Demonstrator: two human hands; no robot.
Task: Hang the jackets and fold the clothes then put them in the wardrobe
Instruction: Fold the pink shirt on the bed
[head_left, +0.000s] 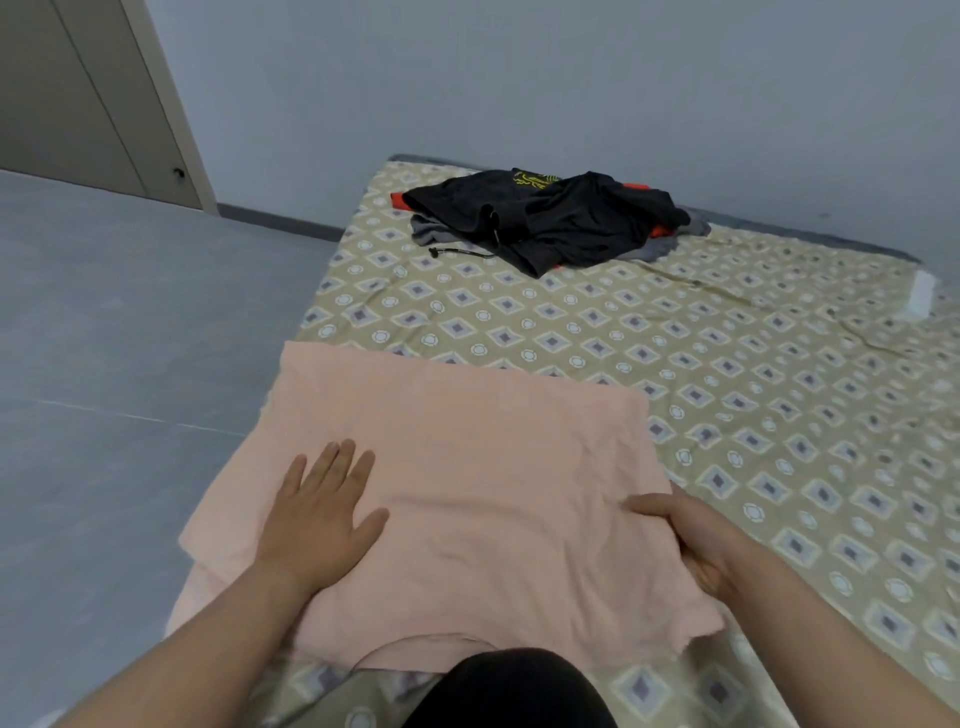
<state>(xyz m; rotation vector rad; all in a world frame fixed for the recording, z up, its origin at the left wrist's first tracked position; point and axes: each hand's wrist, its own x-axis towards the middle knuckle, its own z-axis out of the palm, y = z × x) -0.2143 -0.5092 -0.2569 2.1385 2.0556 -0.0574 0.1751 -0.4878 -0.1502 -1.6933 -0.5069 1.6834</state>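
A peach-pink garment (467, 467) lies spread flat on the near left part of the bed (727, 389), its left edge hanging over the bed's side. My left hand (322, 509) rests flat on its left half, fingers straight. My right hand (696, 545) grips the garment's right edge, thumb on top and fingers tucked under the cloth. At the far end of the bed sits a heap of clothes (550, 218): a black garment with a yellow print on top, red and grey pieces beneath.
The bed has a tan sheet patterned with diamonds. Grey floor (130, 338) runs along its left side. A grey wardrobe or door panel (88, 104) stands in the far left corner. My dark-clothed knee (509, 691) is at the bottom edge.
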